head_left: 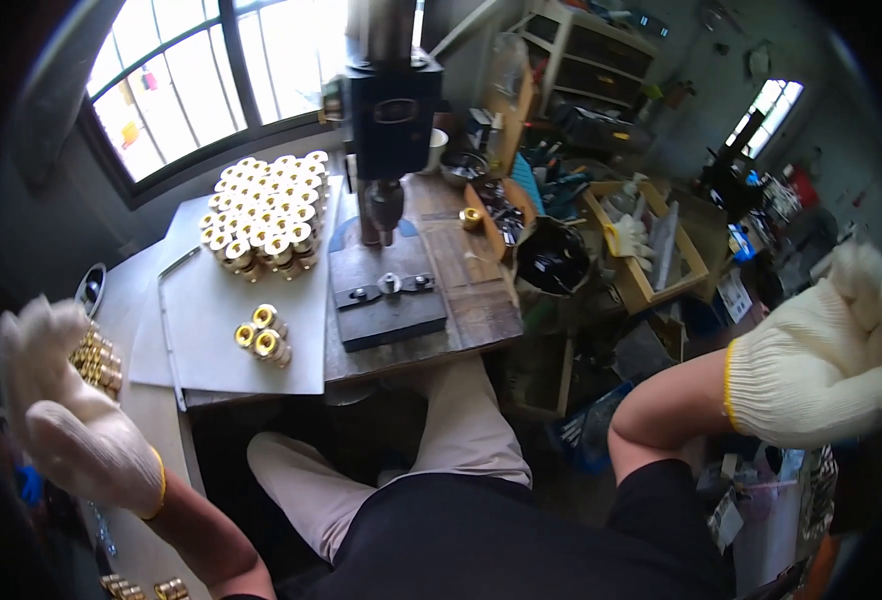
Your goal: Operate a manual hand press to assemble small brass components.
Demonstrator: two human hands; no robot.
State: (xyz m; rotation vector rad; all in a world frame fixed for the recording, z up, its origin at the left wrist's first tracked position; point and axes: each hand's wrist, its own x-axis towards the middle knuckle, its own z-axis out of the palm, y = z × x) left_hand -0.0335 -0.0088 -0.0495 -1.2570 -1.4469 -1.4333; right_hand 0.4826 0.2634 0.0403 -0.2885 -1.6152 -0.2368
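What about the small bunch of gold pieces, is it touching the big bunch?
No, the small bunch stands apart, with some of the pale board showing between it and the big bunch.

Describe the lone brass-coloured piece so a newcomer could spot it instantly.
Find the dark drill press on the workbench. Just to its right, on the bare wood, sits a small, round brass-coloured piece. Unlike the grouped pieces left of the press, it sits alone.
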